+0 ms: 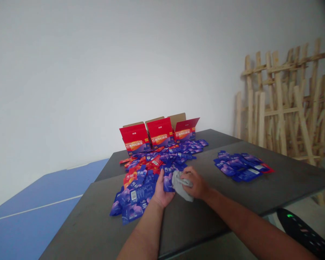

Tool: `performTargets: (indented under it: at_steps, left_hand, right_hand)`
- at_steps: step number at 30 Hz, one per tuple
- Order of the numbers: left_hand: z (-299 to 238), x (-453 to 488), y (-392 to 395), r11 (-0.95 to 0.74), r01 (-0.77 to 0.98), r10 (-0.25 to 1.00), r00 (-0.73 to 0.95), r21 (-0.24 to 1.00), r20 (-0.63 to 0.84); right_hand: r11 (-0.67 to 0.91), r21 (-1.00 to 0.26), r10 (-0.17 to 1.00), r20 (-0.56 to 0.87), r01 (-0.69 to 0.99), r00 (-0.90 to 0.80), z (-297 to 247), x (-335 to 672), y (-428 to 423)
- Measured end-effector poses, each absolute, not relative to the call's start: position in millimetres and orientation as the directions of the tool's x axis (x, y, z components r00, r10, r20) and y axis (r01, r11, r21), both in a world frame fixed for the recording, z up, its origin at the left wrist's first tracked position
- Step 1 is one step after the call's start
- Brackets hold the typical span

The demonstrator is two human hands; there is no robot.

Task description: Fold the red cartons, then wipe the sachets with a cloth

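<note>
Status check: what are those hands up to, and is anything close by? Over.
Left hand holding a blue pouch. Right hand gripping grey cloth at the pouch's edge. Heaped pouches close beside left hand.

Dark grey, flat-topped table point(195, 224) as reference. Left of it: blue flat surface point(62, 186) crossed by a thin white line point(38, 208). Behind it: plain pale wall point(97, 65). Beyond its right side: leaning pale wooden slat frames point(279, 97). Beside its near edge, rightward: black elongated device point(298, 227), green light point(290, 215) lit.
</note>
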State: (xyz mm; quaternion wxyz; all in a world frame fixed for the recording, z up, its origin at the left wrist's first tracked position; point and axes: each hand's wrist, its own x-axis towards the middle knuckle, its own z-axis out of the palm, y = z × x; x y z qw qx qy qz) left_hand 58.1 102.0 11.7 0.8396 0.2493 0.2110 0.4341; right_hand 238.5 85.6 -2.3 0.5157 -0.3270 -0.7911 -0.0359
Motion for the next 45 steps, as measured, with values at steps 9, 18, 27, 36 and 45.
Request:
performTargets:
  at_steps: [9,18,27,36,45]
  left_hand:
    - [10,66,94,0.545,-0.457,0.768,0.609,0.703,-0.199]
    - [5,78,86,0.411,-0.353,0.779,0.615,0.84,-0.123]
    - [-2,72,84,0.324,-0.3,0.801,0.592,0.897,-0.092]
    - [12,63,97,0.529,-0.609,0.812,0.564,0.591,-0.146]
    - [11,62,100,0.556,-0.607,0.791,0.597,0.568,-0.135]
  right_hand:
    - [0.855,0.046,0.3,0.769,0.517,-0.565,-13,210,82]
    - [0.731,-0.312,0.519,0.832,0.606,-0.198,-12,226,92]
    - [0.585,-0.486,0.545,0.829,0.649,0.129,-8,241,108]
    - [0.575,-0.53,0.546,0.816,0.623,0.19,-9,256,112]
    - [0.866,-0.131,0.404,0.752,0.482,-0.52,-17,233,90]
